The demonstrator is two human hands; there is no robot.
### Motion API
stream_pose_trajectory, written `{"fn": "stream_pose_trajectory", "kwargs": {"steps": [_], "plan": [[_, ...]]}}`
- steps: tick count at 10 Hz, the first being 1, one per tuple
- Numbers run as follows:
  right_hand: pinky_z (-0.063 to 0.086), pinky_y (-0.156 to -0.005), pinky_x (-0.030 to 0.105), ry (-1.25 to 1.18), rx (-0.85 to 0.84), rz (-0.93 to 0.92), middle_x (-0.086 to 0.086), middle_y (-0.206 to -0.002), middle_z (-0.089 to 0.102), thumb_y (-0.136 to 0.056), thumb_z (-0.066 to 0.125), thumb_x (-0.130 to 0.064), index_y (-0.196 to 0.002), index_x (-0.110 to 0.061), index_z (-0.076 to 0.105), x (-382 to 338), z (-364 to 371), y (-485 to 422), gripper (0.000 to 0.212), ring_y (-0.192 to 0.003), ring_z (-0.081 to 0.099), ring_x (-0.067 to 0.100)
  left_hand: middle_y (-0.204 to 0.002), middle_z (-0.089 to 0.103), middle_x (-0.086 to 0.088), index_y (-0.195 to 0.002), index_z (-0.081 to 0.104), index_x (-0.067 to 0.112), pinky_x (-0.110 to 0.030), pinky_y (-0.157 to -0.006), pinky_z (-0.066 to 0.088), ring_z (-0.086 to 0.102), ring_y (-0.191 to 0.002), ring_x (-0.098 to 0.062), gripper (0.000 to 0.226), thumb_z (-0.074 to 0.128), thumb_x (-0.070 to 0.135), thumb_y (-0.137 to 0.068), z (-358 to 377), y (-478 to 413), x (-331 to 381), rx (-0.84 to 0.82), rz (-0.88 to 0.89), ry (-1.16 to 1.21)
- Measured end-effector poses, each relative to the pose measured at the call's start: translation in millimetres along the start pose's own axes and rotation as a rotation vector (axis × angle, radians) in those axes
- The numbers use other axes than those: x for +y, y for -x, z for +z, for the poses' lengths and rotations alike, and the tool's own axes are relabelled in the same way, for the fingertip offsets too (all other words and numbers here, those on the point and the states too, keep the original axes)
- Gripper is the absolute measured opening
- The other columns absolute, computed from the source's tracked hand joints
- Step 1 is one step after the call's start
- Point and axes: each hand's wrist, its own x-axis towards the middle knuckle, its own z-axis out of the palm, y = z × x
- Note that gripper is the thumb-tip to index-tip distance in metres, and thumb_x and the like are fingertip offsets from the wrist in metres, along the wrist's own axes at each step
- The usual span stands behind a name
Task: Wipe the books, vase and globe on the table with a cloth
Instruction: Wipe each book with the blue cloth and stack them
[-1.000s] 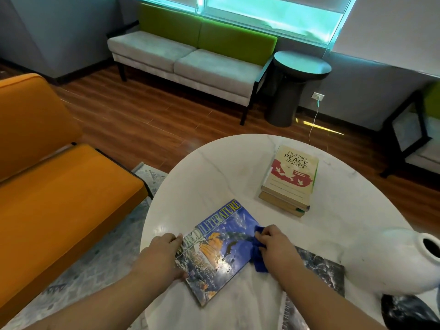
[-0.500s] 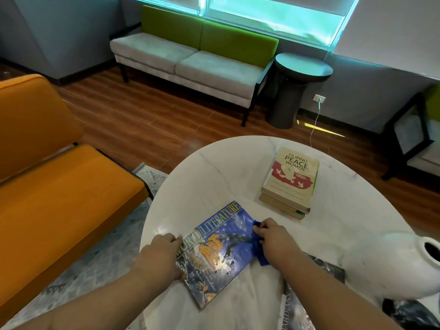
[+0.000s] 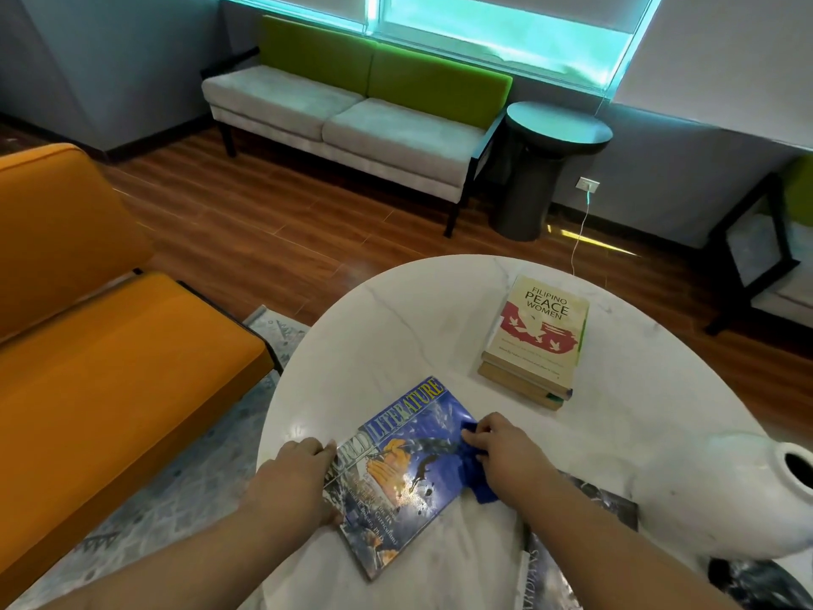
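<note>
While the left hand [image 3: 299,473] holds the World Literature book [image 3: 400,473] at its left edge, fingers curled over that edge, the right hand [image 3: 506,451] grips a blue cloth [image 3: 477,484] bunched under curled fingers.

Cloth sits on the cover's right edge, partly hanging off onto the white marble tabletop [image 3: 396,336]. Book lies flat, cover up, rotated diagonally, at the near-left of the tabletop. Glare spots on the cover; can't tell whether they are wet or just reflection.

Book stack [image 3: 536,345] sits further back, right of centre, well apart from both hands, "Filipino Peace Women" on top. How many books are underneath is not clear.

White vase [image 3: 712,490] is at the near-right edge, mouth pointing right. Lying down or steeply tilted, can't tell which.

Dark-covered book [image 3: 591,506] lies flat between the blue book and the vase, mostly hidden by the right forearm. Another dark glossy thing [image 3: 761,583] shows at the bottom-right corner; I can't identify it.

Around it: orange sofa [image 3: 110,345] to the left, grey-green sofa [image 3: 352,112] under the window, dark round side table [image 3: 554,138] beside it, patterned rug [image 3: 176,499] on a wood floor.
</note>
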Motion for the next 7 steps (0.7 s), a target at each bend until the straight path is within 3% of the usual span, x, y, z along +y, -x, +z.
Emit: {"fn": "stream_pose_trajectory", "kwargs": {"steps": [1,2,3,4,5,6,7], "plan": [[0.043,-0.084,0.03,-0.003,0.0,-0.026,0.008,-0.126,0.046,-0.095,0.047,-0.011,-0.126,-0.019,0.057,-12.4,10.1,4.9,0.033,-0.104,0.052,0.026,-0.14,0.039,0.007,-0.151,0.022,0.023,-0.031,-0.102,0.041,0.037,-0.126,-0.015,0.09,0.067,0.053,-0.08,0.7,-0.5,0.6,0.005,-0.001,-0.011],[0.037,-0.072,0.018,-0.084,-0.055,-0.138,0.005,-0.11,0.05,-0.097,0.048,-0.012,-0.123,-0.013,0.057,-22.2,17.1,8.6,0.027,-0.087,0.049,0.013,-0.139,0.038,0.007,-0.151,0.022,0.024,-0.032,-0.102,0.041,0.036,-0.126,-0.015,0.089,0.067,0.053,-0.08,1.2,-1.6,-0.4,0.004,0.002,-0.017],[0.04,-0.063,0.018,-0.306,0.093,0.082,0.002,-0.094,0.04,-0.097,0.046,-0.005,-0.115,-0.008,0.054,-24.0,14.9,12.8,0.02,-0.074,0.049,0.013,-0.139,0.038,0.008,-0.151,0.022,0.024,-0.032,-0.102,0.04,0.036,-0.127,-0.015,0.089,0.067,0.053,-0.08,1.7,-2.7,-0.5,-0.001,0.001,-0.016],[0.04,-0.077,0.026,-0.164,0.078,-0.108,0.001,-0.107,0.038,-0.095,0.047,-0.012,-0.12,-0.018,0.056,-36.6,36.6,28.2,0.027,-0.088,0.043,0.015,-0.14,0.038,0.007,-0.151,0.022,0.024,-0.032,-0.102,0.041,0.036,-0.127,-0.016,0.089,0.067,0.053,-0.08,1.8,-3.6,-0.6,-0.005,-0.001,-0.022],[0.035,-0.07,0.017,-0.131,0.014,-0.149,0.0,-0.096,0.048,-0.096,0.05,-0.01,-0.102,-0.018,0.05,-37.0,34.0,33.9,0.01,-0.077,0.046,0.004,-0.14,0.038,0.007,-0.151,0.023,0.023,-0.032,-0.102,0.041,0.036,-0.127,-0.016,0.089,0.067,0.054,-0.08,1.1,-4.1,-1.4,-0.003,0.0,-0.02],[0.036,-0.078,0.018,-0.206,0.079,-0.005,-0.002,-0.103,0.041,-0.096,0.043,-0.006,-0.118,-0.012,0.055,-27.6,32.8,29.7,0.026,-0.091,0.051,0.013,-0.139,0.039,0.006,-0.151,0.023,0.022,-0.032,-0.102,0.041,0.037,-0.126,-0.016,0.088,0.067,0.053,-0.08,0.6,-4.6,0.5,0.0,0.008,-0.019],[0.038,-0.084,0.021,-0.162,0.03,-0.156,0.003,-0.117,0.044,-0.096,0.047,-0.016,-0.13,-0.018,0.056,-41.7,43.6,39.9,0.035,-0.102,0.049,0.019,-0.14,0.038,0.006,-0.151,0.022,0.022,-0.031,-0.102,0.04,0.036,-0.127,-0.017,0.09,0.067,0.052,-0.08,1.2,-2.8,-0.8,-0.009,-0.001,-0.004]]}}
